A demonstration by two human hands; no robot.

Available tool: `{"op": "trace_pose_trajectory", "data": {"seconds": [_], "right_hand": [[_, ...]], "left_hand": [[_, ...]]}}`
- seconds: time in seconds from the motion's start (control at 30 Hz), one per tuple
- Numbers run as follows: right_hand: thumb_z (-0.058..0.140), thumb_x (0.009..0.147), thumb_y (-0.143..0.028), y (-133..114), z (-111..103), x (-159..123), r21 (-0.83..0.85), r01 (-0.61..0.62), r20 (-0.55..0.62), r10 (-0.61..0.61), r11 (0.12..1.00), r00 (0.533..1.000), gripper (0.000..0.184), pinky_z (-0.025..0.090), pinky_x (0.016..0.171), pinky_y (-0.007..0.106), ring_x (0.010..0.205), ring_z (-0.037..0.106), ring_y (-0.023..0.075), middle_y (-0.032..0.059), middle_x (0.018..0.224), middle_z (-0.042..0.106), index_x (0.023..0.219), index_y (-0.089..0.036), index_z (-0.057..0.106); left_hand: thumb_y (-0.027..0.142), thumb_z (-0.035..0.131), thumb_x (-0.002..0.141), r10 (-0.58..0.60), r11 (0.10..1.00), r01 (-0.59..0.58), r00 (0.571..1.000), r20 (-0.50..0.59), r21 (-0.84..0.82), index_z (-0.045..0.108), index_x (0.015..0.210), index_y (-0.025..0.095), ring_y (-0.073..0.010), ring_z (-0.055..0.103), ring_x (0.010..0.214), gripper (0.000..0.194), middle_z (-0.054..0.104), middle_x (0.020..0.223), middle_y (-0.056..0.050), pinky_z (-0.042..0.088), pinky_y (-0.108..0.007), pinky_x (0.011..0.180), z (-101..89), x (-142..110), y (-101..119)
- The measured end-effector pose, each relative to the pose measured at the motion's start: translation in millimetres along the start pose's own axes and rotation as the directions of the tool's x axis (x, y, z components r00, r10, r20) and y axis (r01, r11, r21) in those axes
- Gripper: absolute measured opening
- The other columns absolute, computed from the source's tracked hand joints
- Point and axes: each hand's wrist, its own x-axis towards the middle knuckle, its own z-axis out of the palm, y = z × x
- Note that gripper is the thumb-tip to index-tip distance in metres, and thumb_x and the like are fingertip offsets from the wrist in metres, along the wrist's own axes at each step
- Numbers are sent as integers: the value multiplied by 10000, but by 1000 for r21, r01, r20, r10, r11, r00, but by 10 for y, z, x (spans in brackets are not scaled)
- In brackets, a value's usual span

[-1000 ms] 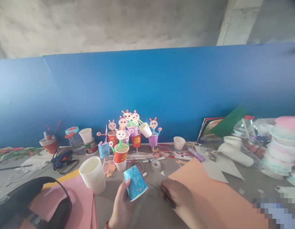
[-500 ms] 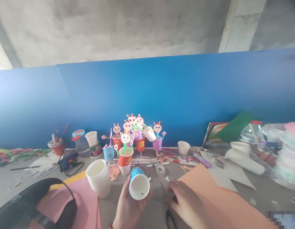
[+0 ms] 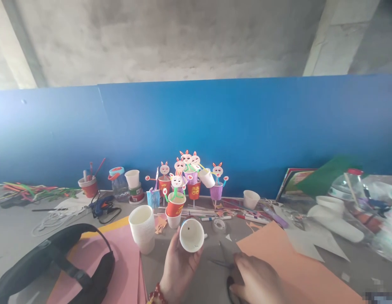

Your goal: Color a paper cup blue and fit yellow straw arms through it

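Plainly, the paper cup (image 3: 192, 235) lies within the grip of the left hand (image 3: 179, 266), with its underside and sides cradled by the fingers and its open mouth turned toward the wearer. Its long axis is thus pointed roughly along the line of view, with the base directed away and a small dark mark seen on the inner wall. The scissors (image 3: 225, 264) are placed to the right of the cup, nearer the right hand (image 3: 259, 276), by whose fingers the handles are partly covered; whether that grip is closed around them cannot be told. Their blades are spread, one aimed leftward below the cup's mouth and one aimed away across the table (image 3: 200, 292). The cup is flanked on the left by a stack of white cups (image 3: 141, 230), while orange paper (image 3: 278, 245) is seen beside the right hand.
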Motion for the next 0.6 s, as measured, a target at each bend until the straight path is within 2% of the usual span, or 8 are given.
{"op": "trace_pose_trajectory", "data": {"seconds": [0.1, 0.2, 0.27, 0.4, 0.53, 0.6], "right_hand": [[632, 750, -115, -11, 25, -18, -13, -11, -11, 11, 1000, 1000, 130, 415, 629, 316, 883, 756, 372, 129, 881, 801, 822, -181, 718], [564, 807, -96, -14, 55, -34, -31, -31, -25, 31, 999, 999, 177, 402, 596, 303, 825, 765, 345, 108, 809, 791, 761, -192, 705], [562, 832, -106, -1, 72, -39, -42, -38, -39, 37, 998, 999, 172, 416, 606, 300, 862, 761, 335, 104, 870, 786, 840, -196, 709], [634, 835, -145, 71, 110, -41, -44, -7, -72, 4, 999, 997, 237, 473, 669, 308, 981, 732, 317, 117, 1123, 723, 1066, -187, 669], [611, 881, -147, 150, 169, -51, 1, 6, -36, -6, 1000, 999, 232, 508, 688, 320, 955, 744, 297, 108, 1131, 704, 1106, -191, 650], [586, 891, -115, 170, 193, -62, 19, -4, -38, 5, 1000, 999, 232, 517, 715, 324, 975, 742, 293, 105, 1125, 710, 1100, -195, 647]], "left_hand": [[268, 445, 1039, -10, 1000, 10, 1000, -4, 0, 603, 1120, 167, -194, 779, 764, 204, 801, 886, -40, 640, -303, 645, 0, -21, -5], [288, 469, 1031, -49, 999, 49, 999, 6, 10, 595, 1138, 173, -199, 774, 738, 202, 793, 870, -36, 634, -303, 588, -8, -34, -6], [302, 472, 1030, -66, 998, 66, 998, 17, 19, 592, 1158, 172, -189, 768, 716, 219, 788, 873, -37, 621, -276, 546, -22, -28, -2], [342, 493, 1022, -84, 996, 83, 996, 39, 38, 589, 1188, 181, -166, 746, 658, 251, 778, 878, -31, 595, -244, 496, -55, 2, 0], [360, 505, 1012, -72, 997, 68, 993, 89, 48, 598, 1142, 221, -182, 740, 699, 212, 769, 936, -26, 604, -287, 550, -71, 20, -27], [378, 487, 1016, -85, 995, 79, 990, 111, 59, 605, 1102, 200, -183, 723, 671, 230, 753, 874, -41, 602, -302, 579, -77, 26, -46]]}}
